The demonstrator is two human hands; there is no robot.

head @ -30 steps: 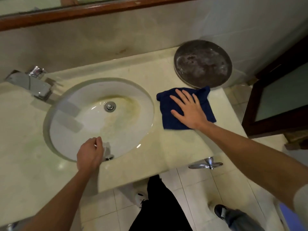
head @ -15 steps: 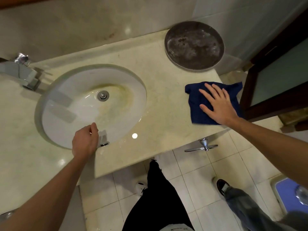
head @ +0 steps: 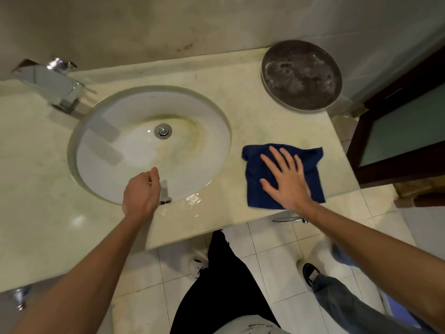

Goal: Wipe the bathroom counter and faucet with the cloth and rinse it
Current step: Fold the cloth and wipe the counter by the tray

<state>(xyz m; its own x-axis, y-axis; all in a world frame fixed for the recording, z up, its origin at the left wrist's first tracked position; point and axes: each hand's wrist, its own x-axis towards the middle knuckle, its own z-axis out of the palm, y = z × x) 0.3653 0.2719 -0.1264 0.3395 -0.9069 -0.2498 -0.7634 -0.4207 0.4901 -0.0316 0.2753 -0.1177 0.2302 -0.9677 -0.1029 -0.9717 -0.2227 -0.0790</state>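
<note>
The dark blue cloth [head: 284, 175] lies flat on the cream stone counter [head: 240, 92], to the right of the basin and close to the counter's front edge. The right hand [head: 286, 179] presses down on it, palm flat and fingers straight and spread, fingertips pointing toward the wall; nothing is curled round the fabric. The cloth shows on every side of the hand, most of all on the left and at the far right corner.

The left hand [head: 142, 191] rests on the front rim of the oval sink [head: 96, 121], its fingers curled into a loose fist at the basin's edge. Whether it holds anything cannot be told from this angle. A small chrome fitting [head: 165, 201] shows just beside its knuckles.

The white basin has a yellowish stain round its chrome drain [head: 163, 130]. The chrome faucet [head: 51, 84] stands at the back left of the sink, well apart from the cloth. A round dark metal tray [head: 302, 74] sits at the back right corner of the counter, beyond the cloth. A wet patch glints on the counter between sink and cloth.

Below the counter's edge lie pale floor tiles [head: 277, 280], the person's dark trousers, and a shoe [head: 310, 273]. A dark wooden door frame [head: 395, 121] stands at right.
</note>
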